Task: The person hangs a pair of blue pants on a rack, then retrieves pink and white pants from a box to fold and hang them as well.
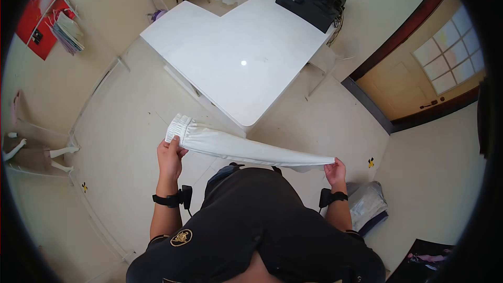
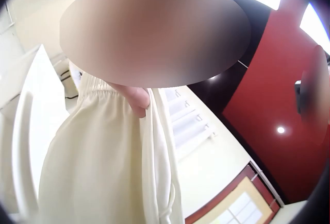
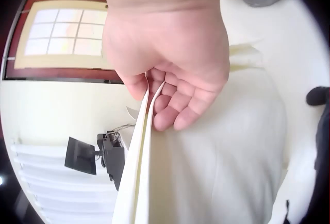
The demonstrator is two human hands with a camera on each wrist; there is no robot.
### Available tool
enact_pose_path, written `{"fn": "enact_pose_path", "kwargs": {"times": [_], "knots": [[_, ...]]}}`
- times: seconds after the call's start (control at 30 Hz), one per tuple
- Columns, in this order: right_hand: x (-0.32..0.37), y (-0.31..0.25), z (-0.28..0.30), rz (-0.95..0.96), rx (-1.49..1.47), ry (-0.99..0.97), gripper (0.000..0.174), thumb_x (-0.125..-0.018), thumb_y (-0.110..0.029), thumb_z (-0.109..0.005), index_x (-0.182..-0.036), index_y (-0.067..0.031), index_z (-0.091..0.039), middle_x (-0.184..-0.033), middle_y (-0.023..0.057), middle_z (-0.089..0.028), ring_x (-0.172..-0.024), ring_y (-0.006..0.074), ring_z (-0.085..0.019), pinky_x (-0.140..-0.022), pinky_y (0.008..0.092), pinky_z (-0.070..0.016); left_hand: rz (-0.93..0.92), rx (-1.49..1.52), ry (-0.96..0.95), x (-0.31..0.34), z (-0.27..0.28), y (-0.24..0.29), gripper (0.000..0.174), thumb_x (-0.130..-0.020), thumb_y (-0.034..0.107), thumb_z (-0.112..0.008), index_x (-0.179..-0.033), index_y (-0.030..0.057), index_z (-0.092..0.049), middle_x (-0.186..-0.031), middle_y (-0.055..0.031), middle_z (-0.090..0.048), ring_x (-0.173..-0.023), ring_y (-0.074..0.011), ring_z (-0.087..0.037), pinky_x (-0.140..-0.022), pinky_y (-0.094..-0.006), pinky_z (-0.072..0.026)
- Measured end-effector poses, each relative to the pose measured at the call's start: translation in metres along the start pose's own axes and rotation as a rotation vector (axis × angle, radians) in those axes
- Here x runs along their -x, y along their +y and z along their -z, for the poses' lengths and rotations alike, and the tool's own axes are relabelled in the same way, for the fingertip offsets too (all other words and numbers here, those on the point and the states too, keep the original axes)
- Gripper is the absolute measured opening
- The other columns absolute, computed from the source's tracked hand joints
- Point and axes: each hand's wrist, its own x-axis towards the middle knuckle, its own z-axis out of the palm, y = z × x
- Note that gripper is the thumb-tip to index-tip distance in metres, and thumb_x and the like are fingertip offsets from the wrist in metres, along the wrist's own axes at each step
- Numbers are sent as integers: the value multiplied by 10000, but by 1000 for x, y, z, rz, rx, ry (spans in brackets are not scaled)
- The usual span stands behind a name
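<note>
A pair of white trousers (image 1: 251, 149) with a gathered elastic waistband (image 1: 179, 126) stretches sideways in front of the body in the head view. My left hand (image 1: 170, 158) grips the waistband end, thumb on top. At the narrow far end, my right hand (image 1: 336, 172) pinches the fabric. The left wrist view shows a finger (image 2: 135, 99) against the cloth just under the gathers, with the rest of that hand blurred out. In the right wrist view, two folded fabric edges run into the curled fingers, and a wide panel of the trousers (image 3: 221, 146) hangs behind.
A white table (image 1: 236, 63) stands ahead, its near corner close beyond the trousers. On its far right sits a black machine with a screen (image 1: 319, 2). A plastic-wrapped bundle (image 1: 367, 204) lies on the floor at right, near a door (image 1: 419, 68). Garments hang on the left wall.
</note>
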Motion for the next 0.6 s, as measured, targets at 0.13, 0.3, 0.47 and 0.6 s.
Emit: {"fn": "enact_pose_path", "kwargs": {"times": [0.13, 0.3, 0.47, 0.6], "knots": [[10, 7, -11, -41, 144, 56, 121, -849, -208, -505, -797, -100, -526, -705, 27, -574, -651, 170, -579, -644, 311, -490, 92, 49, 78, -10, 30, -7, 156, -866, 184, -542, -896, 31, -550, -745, -20, -582, -617, -84, -555, -561, -216, -502], [8, 21, -37, -62, 154, 57, 121, -839, -210, -508, -783, -105, -532, -697, 20, -581, -652, 166, -582, -651, 308, -492, 156, 59, 100, -38, 47, -5, 154, -857, 183, -564, -768, 95, -474, -644, 41, -472, -563, -58, -479, -540, -207, -477], [-20, -12, -76, 66, 72, 75, 117, -834, -197, -509, -775, -99, -533, -692, 15, -585, -669, 157, -587, -662, 300, -507, 73, 99, -111, -83, 16, 3, 142, -860, 179, -555, -871, 40, -530, -716, -6, -559, -612, -71, -540, -564, -220, -504], [-35, -66, -121, 210, 10, 24, 100, -837, -168, -513, -806, -75, -532, -717, 28, -583, -701, 161, -590, -674, 303, -529, 43, 153, -200, -122, -35, 31, 177, -868, 183, -542, -936, 21, -526, -826, -41, -600, -702, -93, -579, -616, -223, -506]]}}
